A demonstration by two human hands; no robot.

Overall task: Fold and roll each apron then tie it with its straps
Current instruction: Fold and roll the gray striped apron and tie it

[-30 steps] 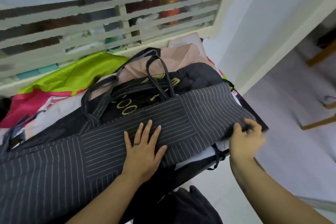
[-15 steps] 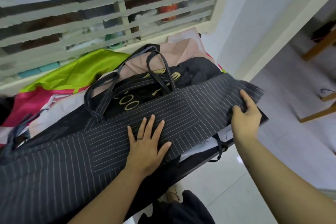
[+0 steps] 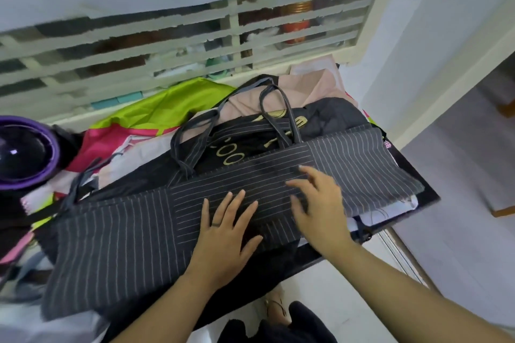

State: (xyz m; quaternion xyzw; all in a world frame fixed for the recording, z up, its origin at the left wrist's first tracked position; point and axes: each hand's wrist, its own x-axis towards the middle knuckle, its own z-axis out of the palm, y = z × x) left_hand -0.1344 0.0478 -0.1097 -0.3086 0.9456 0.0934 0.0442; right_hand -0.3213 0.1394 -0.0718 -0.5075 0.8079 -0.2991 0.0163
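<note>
A dark pinstriped apron (image 3: 128,234) lies folded into a long band across the pile on the table. Its straps (image 3: 278,117) loop up over the far edge, onto a black cloth with gold lettering (image 3: 234,159). My left hand (image 3: 225,234) presses flat on the middle of the band, fingers spread, a ring on one finger. My right hand (image 3: 317,203) lies just to its right on the band, fingers straight and spread, holding nothing. The band's right end (image 3: 381,167) lies flat and free near the table corner.
Under the apron lies a heap of other cloths: lime green (image 3: 167,111), pink (image 3: 108,139), beige (image 3: 306,95), black. A purple-rimmed round object (image 3: 25,153) sits at the left. A slatted window (image 3: 195,36) runs behind. The table's right corner (image 3: 429,198) ends over white floor.
My right hand let go of the apron's right end and moved left onto the band beside my left hand. The right end now lies flat. The view shifted left.
</note>
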